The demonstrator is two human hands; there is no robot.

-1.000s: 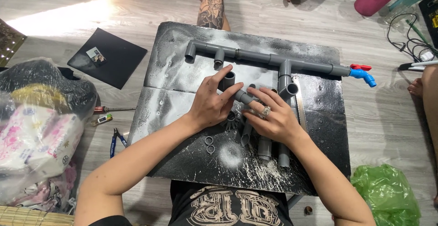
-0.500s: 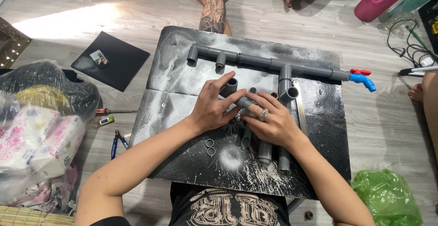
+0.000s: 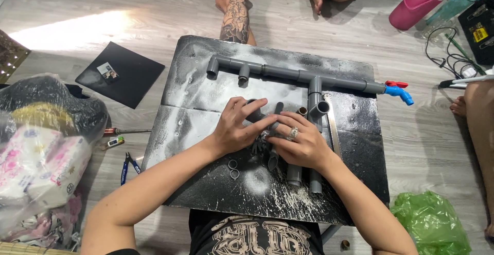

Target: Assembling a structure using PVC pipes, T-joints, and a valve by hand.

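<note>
both hands meet in the middle of the dusty black board [image 3: 206, 75], the left hand [image 3: 234, 129] and right hand [image 3: 301, 144] with fingers curled tight around a small grey pipe piece [image 3: 271, 126], likely to keep it steady, just below the long grey pipe [image 3: 288, 73].

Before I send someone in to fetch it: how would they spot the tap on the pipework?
Find the dusty black board on the floor. Follow the long grey pipe assembly along its far edge rightward. The tap at that end is blue with a red handle, the only coloured fitting.
</note>
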